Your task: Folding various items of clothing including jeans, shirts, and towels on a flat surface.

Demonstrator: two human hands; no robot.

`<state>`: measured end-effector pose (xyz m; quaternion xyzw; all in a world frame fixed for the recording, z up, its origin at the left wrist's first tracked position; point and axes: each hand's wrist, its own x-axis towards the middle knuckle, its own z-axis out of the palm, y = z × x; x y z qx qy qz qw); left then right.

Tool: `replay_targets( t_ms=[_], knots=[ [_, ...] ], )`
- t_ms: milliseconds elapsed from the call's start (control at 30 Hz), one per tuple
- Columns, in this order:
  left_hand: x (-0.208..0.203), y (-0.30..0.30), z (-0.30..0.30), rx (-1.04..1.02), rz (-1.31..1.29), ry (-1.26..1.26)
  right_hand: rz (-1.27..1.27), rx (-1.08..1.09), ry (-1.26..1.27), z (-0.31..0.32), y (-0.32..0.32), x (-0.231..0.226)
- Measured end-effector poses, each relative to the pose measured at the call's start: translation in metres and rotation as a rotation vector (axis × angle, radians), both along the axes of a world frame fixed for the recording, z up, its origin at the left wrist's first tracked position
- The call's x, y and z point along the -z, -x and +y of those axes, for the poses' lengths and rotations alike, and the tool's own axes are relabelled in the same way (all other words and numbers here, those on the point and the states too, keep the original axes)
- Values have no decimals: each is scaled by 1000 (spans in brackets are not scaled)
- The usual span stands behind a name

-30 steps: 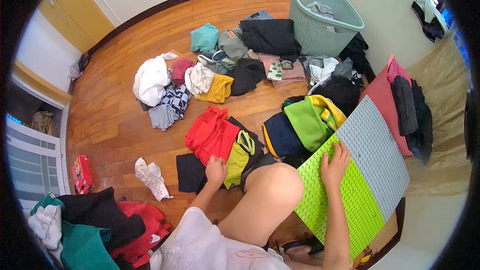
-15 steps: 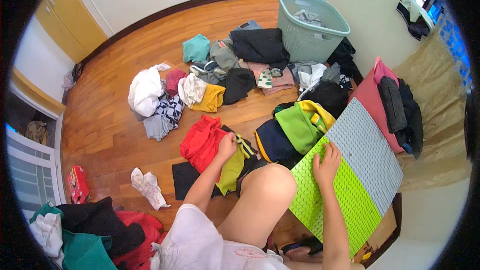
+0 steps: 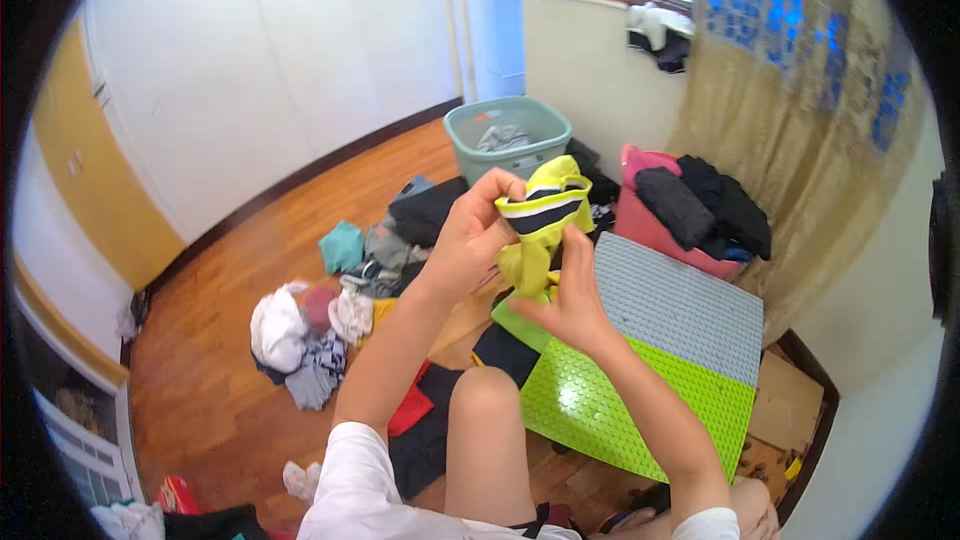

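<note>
A yellow garment (image 3: 546,217) with a navy and white striped band hangs raised in front of me, partly bunched. My left hand (image 3: 472,240) is closed on its left edge by the band. Against its lower right side is my right hand (image 3: 575,300), fingers up and thumb spread away, not visibly gripping. Below my hands lies a studded board (image 3: 660,390), half lime green and half grey. A lime green garment (image 3: 522,322) and a navy one (image 3: 508,354) lie at its left edge. Left of my knee, a red cloth (image 3: 410,410) lies on dark fabric (image 3: 428,440).
Piles of clothes, including a white bundle (image 3: 278,328) and a teal cloth (image 3: 342,247), cover the floor to the left. A pale green laundry basket (image 3: 510,165) stands behind my hands. A pink container (image 3: 645,210) with dark clothes sits at right, by the curtain (image 3: 740,110).
Both hands have risen, the left from the floor pile and the right off the studded board. The yellow garment is now lifted up before me. The view has tilted up and turned right.
</note>
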<state>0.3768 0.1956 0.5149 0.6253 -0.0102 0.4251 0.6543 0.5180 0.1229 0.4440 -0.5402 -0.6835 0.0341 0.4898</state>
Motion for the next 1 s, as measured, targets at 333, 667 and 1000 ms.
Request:
replay_targets(
  t_ms=[333,667,1000],
  knots=[
    [-53,-82,-96,-320,130,-659,470,110,-421,-38,-111,-102],
    [20,-96,-88,-344,449,-378,501,206,-105,-150,-178,-95],
    [-51,-137,-101,-448,263,-757,124,618,439,-234,-247,-86]
  ],
)
